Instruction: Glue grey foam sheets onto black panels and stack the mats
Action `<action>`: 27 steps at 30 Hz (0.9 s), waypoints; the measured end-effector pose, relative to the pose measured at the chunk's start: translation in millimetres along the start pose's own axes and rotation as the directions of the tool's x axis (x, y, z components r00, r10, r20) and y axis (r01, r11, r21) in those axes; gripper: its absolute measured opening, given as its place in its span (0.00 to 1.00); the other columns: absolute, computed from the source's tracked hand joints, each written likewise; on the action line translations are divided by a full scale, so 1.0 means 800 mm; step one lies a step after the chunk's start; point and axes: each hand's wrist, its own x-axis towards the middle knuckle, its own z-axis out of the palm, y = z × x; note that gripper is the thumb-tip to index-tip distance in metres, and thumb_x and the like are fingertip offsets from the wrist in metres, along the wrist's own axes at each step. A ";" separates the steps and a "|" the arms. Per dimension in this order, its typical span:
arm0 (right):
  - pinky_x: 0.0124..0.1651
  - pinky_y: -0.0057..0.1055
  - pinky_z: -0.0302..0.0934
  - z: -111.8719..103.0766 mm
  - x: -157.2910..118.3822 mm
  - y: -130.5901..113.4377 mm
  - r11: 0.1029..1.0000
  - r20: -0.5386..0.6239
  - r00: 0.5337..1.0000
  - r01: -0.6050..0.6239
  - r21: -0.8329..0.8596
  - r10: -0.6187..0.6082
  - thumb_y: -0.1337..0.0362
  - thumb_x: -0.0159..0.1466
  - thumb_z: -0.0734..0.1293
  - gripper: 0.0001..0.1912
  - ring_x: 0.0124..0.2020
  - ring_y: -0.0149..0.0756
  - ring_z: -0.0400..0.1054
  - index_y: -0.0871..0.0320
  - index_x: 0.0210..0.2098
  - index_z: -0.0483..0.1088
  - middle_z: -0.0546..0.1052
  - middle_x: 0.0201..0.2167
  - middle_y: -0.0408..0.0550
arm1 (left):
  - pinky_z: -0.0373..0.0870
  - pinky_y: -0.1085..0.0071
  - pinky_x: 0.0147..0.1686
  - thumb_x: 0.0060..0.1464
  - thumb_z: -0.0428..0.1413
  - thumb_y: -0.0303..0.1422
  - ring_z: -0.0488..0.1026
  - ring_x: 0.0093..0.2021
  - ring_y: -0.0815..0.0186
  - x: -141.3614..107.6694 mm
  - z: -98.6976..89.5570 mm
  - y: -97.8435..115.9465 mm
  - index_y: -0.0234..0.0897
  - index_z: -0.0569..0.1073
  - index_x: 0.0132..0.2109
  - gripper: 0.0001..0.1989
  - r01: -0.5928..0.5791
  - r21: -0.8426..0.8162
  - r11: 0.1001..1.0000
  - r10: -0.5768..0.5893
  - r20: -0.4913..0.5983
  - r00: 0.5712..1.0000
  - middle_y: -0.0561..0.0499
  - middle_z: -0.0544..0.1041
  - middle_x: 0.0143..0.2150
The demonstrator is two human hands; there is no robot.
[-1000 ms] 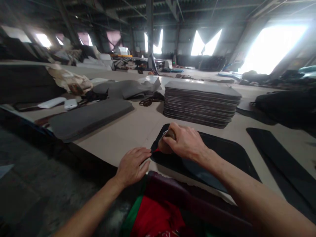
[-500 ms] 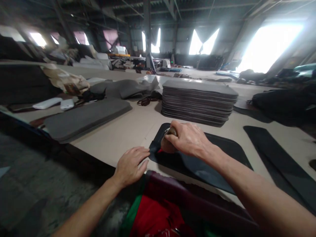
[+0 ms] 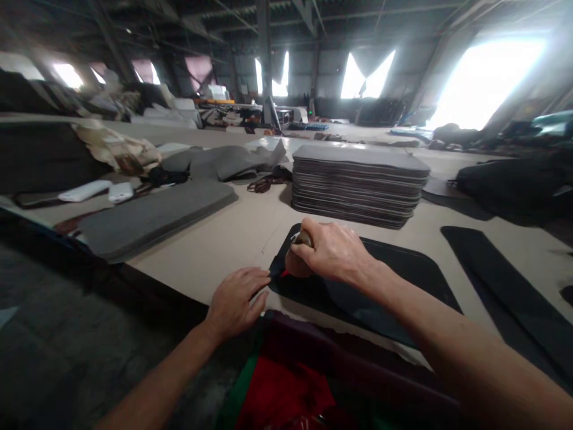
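A black panel with rounded corners (image 3: 403, 260) lies flat near the table's front edge. My right hand (image 3: 333, 248) is wrapped round a rounded brownish tool (image 3: 296, 263) above the panel's left part; a bit of red shows beside the tool's lower left. What the tool's underside looks like is hidden. At the panel's left end, my left hand (image 3: 237, 298) rests on the table edge with fingers stretched out, its fingertips touching the panel's corner.
Behind the panel stands a tall stack of grey sheets (image 3: 358, 185). A lower grey stack (image 3: 156, 215) lies at the left, near white objects (image 3: 85, 191). Dark strips (image 3: 501, 286) lie at the right, with a black bundle (image 3: 514, 188) behind them. Purple-dark material hangs at the front edge.
My right hand has moved slightly left with the tool, toward the panel's left end. My left hand has stayed nearly in place.
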 end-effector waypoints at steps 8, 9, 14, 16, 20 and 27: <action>0.29 0.33 0.48 0.005 -0.002 -0.008 0.998 -0.035 0.998 0.055 0.005 -0.054 0.52 0.67 0.61 0.13 0.33 0.46 0.72 0.53 0.42 0.67 0.77 0.34 0.49 | 0.69 0.54 0.56 0.63 0.51 0.34 0.71 0.56 0.57 0.002 0.000 0.001 0.40 0.73 0.52 0.13 -0.009 -0.002 1.000 0.009 -0.008 1.000 0.48 0.77 0.54; 0.29 0.33 0.47 0.005 -0.003 -0.008 0.998 -0.034 0.998 0.055 0.002 -0.055 0.52 0.67 0.60 0.13 0.33 0.46 0.72 0.53 0.42 0.67 0.77 0.34 0.49 | 0.69 0.54 0.56 0.63 0.51 0.34 0.71 0.56 0.56 0.002 0.000 0.001 0.40 0.73 0.52 0.13 -0.006 -0.003 1.000 0.006 -0.008 1.000 0.48 0.77 0.54; 0.28 0.34 0.44 -0.007 -0.010 0.009 1.000 0.013 1.000 -0.007 -0.014 0.007 0.52 0.66 0.61 0.12 0.33 0.46 0.71 0.52 0.40 0.68 0.77 0.32 0.48 | 0.69 0.53 0.56 0.64 0.51 0.35 0.71 0.57 0.55 0.000 -0.001 0.001 0.40 0.74 0.53 0.13 0.008 -0.004 1.000 -0.008 0.009 1.000 0.48 0.77 0.55; 0.29 0.34 0.45 -0.013 -0.016 0.021 0.999 0.022 0.999 -0.039 -0.016 0.039 0.52 0.66 0.62 0.12 0.33 0.45 0.70 0.52 0.40 0.68 0.77 0.32 0.48 | 0.69 0.53 0.56 0.64 0.51 0.35 0.71 0.57 0.55 0.000 -0.001 0.000 0.40 0.74 0.53 0.13 0.001 0.007 1.000 -0.001 0.006 1.000 0.47 0.77 0.55; 0.30 0.33 0.46 -0.022 -0.032 0.046 0.995 0.047 0.994 -0.097 -0.006 0.097 0.52 0.66 0.63 0.11 0.33 0.42 0.69 0.53 0.37 0.68 0.76 0.31 0.46 | 0.69 0.53 0.56 0.64 0.50 0.35 0.72 0.56 0.56 0.002 0.000 0.000 0.39 0.74 0.53 0.14 -0.023 0.024 0.999 0.023 -0.009 1.000 0.47 0.78 0.55; 0.31 0.32 0.47 -0.037 -0.070 0.084 0.977 0.106 0.971 -0.214 -0.013 0.215 0.50 0.65 0.62 0.13 0.32 0.41 0.66 0.52 0.38 0.68 0.74 0.31 0.46 | 0.69 0.54 0.56 0.64 0.51 0.35 0.72 0.56 0.56 0.001 -0.002 -0.001 0.40 0.74 0.52 0.14 -0.024 0.038 0.999 0.024 -0.010 1.000 0.48 0.77 0.54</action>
